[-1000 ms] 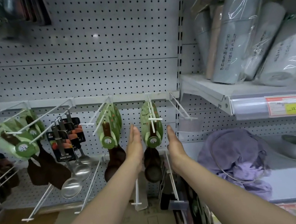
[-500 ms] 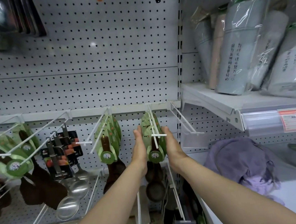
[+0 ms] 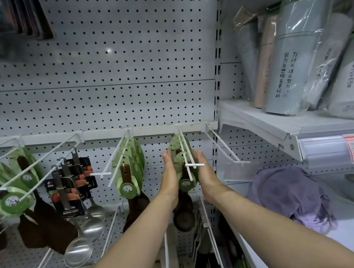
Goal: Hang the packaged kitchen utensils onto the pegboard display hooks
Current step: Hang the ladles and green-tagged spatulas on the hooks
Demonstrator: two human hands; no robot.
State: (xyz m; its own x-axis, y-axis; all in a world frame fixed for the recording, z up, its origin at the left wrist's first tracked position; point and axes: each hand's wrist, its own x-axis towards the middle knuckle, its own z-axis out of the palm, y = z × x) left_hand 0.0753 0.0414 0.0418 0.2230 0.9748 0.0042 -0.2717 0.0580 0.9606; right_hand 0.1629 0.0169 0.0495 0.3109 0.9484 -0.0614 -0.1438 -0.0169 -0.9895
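Squaring up the green utensil packs on their hook

Head view: my left hand (image 3: 169, 175) and right hand (image 3: 205, 170) flank the green-carded utensil packs (image 3: 183, 178) hanging on the hook (image 3: 188, 152). My fingers (image 3: 166, 160) are straight and held together, flat against each side of the cards, probably to press the stack straight and slide it back toward the pegboard (image 3: 106, 64). The packs sit between my palms; a neighbouring green bunch (image 3: 129, 176) hangs just left of my left fingers, steel ladles (image 3: 86, 222) further left. A second ago my hands were apart and lower; now they have closed in on the cards.
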